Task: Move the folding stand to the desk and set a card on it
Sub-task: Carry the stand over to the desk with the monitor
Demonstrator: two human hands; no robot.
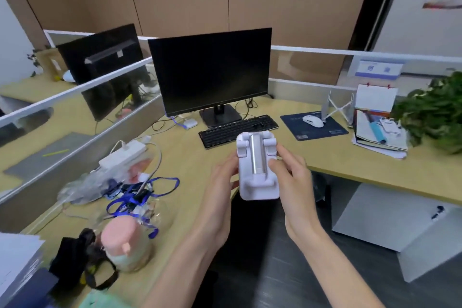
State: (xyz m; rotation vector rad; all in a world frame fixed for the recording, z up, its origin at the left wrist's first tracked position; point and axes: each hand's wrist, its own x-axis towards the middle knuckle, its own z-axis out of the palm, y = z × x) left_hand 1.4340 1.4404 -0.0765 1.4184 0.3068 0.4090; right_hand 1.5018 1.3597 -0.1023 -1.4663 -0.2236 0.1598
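Note:
The folding stand is a white plastic piece with a silver metal bar down its middle, folded flat. I hold it in the air in front of the desk's front edge, just short of the keyboard. My left hand grips its left side and underside. My right hand grips its right side, thumb resting on the top face. A small white card-like item lies on the papers at the right; I cannot tell what it is.
A black monitor and keyboard stand on the desk's middle. A mouse on a blue pad, a notebook pile and a plant sit right. Cables, a blue lanyard and a pink bottle clutter the left.

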